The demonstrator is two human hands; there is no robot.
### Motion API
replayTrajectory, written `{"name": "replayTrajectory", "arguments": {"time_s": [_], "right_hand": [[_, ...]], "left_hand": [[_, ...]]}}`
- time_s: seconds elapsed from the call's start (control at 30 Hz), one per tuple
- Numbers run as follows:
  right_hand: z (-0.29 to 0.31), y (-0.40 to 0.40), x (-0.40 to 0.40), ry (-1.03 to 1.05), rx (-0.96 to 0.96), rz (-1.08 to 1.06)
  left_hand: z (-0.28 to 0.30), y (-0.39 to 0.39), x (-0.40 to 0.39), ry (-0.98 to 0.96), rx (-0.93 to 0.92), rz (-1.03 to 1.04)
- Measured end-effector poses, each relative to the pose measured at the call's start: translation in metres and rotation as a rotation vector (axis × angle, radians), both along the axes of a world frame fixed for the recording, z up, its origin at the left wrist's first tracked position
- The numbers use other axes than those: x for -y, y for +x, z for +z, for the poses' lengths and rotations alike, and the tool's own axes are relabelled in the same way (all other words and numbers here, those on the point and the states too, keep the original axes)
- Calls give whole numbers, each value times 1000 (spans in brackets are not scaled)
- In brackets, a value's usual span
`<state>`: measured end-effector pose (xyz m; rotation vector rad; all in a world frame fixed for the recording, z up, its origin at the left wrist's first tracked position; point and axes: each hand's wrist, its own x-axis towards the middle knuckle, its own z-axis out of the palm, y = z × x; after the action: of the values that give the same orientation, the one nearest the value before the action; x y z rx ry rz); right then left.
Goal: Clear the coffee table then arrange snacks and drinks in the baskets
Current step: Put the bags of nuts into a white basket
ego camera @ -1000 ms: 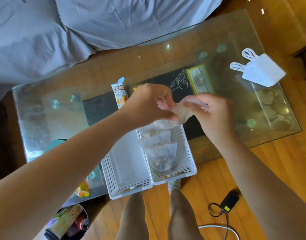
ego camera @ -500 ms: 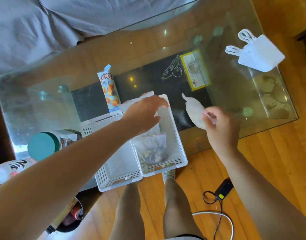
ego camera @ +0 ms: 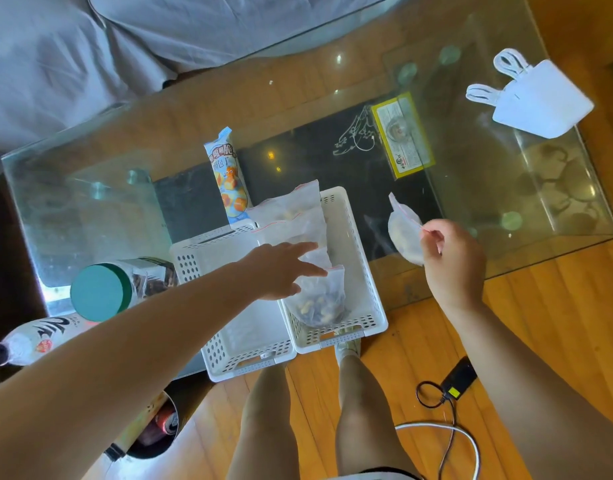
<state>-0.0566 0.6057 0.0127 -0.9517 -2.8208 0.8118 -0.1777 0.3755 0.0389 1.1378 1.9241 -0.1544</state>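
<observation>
the right hand [ego camera: 450,261] has its fingers curled, thumb and forefinger pinching the red-striped top edge of a small clear zip bag [ego camera: 403,233] of pale snacks, held above the glass coffee table [ego camera: 488,209] just right of the baskets. the left hand [ego camera: 280,268] reaches out with fingers straight and spread, fingertips resting on the zip bags standing in the right basket [ego camera: 363,265]; it grips nothing. that white slotted basket holds a row of clear zip bags, the nearest bag [ego camera: 317,299] showing mixed nuts and dark pieces. the left basket [ego camera: 228,344], touching it side by side, shows a bare white floor. a blue snack packet [ego camera: 227,174] lies on the glass just beyond the baskets. both forearms stretch forward from the lower corners.
</observation>
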Motion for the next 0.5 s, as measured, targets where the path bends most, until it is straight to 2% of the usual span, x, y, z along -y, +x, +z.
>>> {"name": "replayTrajectory", "arguments": {"time_s": [0.23, 0.37, 0.5], "right_hand": [[-9, 2, 0, -48, 143, 100], [-1, -2, 7, -102, 116, 7], [30, 2, 17, -219, -5, -40]], "left_hand": [[-6, 1, 1, -27, -10, -17], [-8, 3, 5, -54, -8, -27], [-7, 5, 9, -55, 4, -37]]}}
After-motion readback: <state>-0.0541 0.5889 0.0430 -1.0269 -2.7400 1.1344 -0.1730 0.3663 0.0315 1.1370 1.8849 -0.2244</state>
